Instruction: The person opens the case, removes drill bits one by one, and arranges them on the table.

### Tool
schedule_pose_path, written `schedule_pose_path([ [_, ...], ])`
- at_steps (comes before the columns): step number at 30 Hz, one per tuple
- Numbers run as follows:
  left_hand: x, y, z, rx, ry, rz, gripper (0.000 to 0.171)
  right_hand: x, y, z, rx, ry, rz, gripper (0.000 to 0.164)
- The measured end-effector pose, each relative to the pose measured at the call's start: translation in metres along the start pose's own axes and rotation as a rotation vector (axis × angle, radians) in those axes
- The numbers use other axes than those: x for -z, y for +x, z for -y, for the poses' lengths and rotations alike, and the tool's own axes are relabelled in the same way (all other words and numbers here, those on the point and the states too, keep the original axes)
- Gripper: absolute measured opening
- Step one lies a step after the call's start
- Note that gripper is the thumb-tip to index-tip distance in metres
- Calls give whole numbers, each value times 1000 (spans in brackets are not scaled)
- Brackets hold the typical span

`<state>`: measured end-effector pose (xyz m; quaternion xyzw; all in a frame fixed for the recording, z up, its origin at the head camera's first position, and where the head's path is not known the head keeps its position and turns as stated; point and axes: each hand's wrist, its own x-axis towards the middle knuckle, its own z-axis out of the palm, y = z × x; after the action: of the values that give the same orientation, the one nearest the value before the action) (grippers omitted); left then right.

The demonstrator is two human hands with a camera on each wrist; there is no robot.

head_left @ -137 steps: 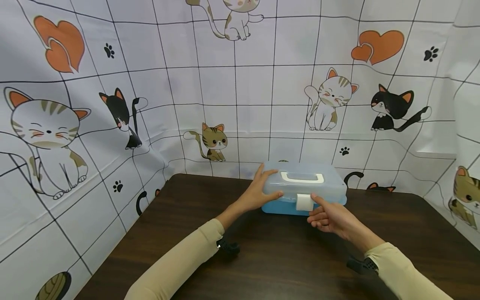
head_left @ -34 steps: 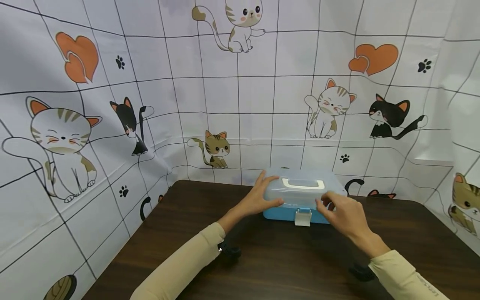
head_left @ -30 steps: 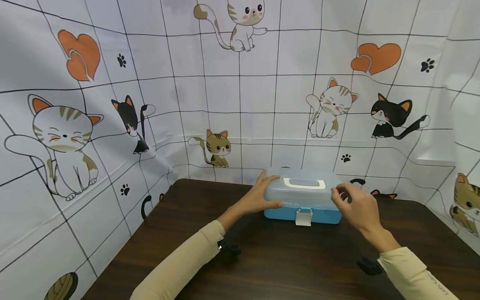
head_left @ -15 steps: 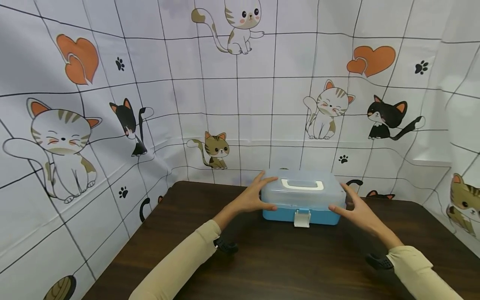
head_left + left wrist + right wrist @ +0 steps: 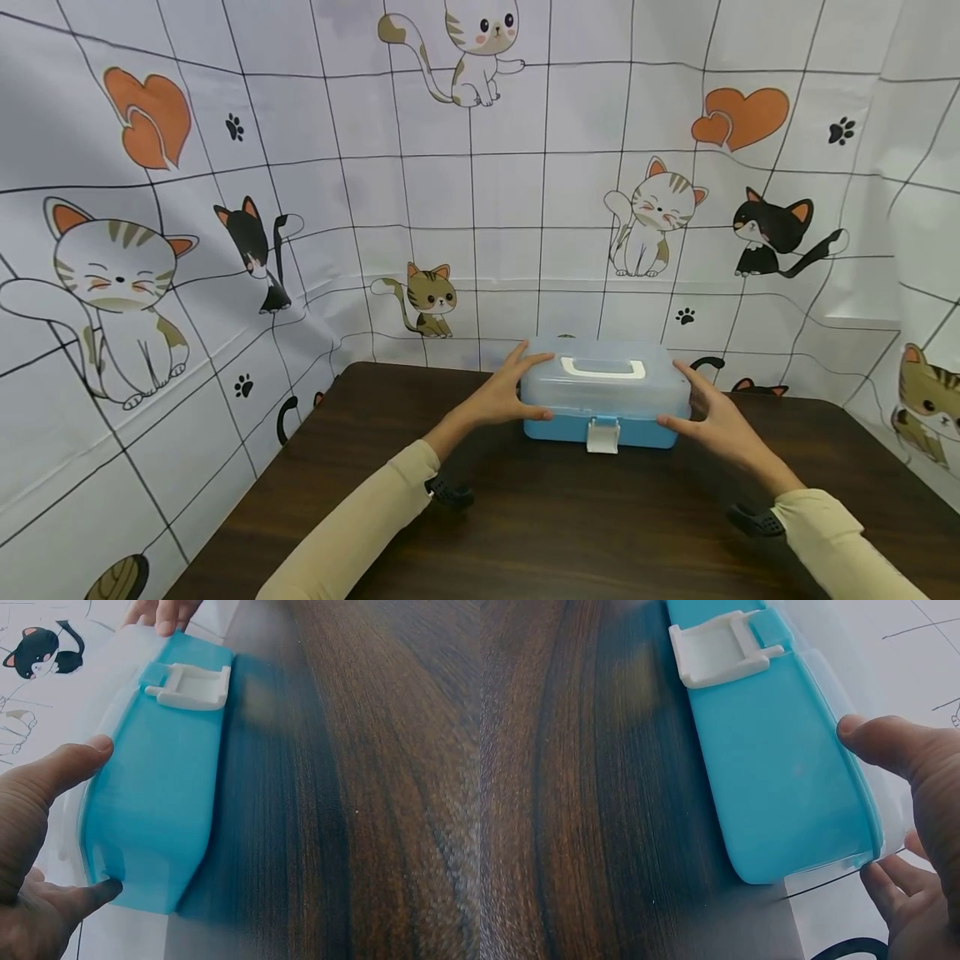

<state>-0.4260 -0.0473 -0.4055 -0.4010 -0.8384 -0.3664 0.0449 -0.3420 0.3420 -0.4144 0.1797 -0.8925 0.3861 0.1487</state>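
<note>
A plastic storage box with a blue base (image 5: 562, 429) and a translucent lid (image 5: 543, 393) sits at the table's far side. On top of the lid lies a white carry handle (image 5: 603, 373); the white latch (image 5: 603, 436) at the front hangs flipped down. My left hand (image 5: 495, 402) grips the left end, its thumb (image 5: 75, 765) at the front rim of the lid and a finger at the end face. Holding the right end is my right hand (image 5: 720, 425), with its thumb (image 5: 881, 739) on the lid's rim and fingertips under the rim at the side.
The box rests on a dark wood-grain table (image 5: 525, 525), close to its back edge. Behind and beside the table hangs a white sheet (image 5: 502, 192) printed with cats, hearts and grid lines. Dark wrist devices show below both sleeves.
The latch, upright against the lid at first, now hangs down. My right hand has left the latch and moved to the box's right end. My left hand stays at the left end.
</note>
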Motion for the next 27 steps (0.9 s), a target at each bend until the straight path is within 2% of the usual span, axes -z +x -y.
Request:
schedule_pose_path([
  [8,2,1,-2,9,21,-16,96,2,1,1,-7,-2,-22,101],
  [15,3,1,-3,13,-19,-20,96,1,-1,3,-14,-7,-38,101],
  [27,8,-1,-11,6,55,-5,97,8,-4,6,-18,-20,-19,99],
])
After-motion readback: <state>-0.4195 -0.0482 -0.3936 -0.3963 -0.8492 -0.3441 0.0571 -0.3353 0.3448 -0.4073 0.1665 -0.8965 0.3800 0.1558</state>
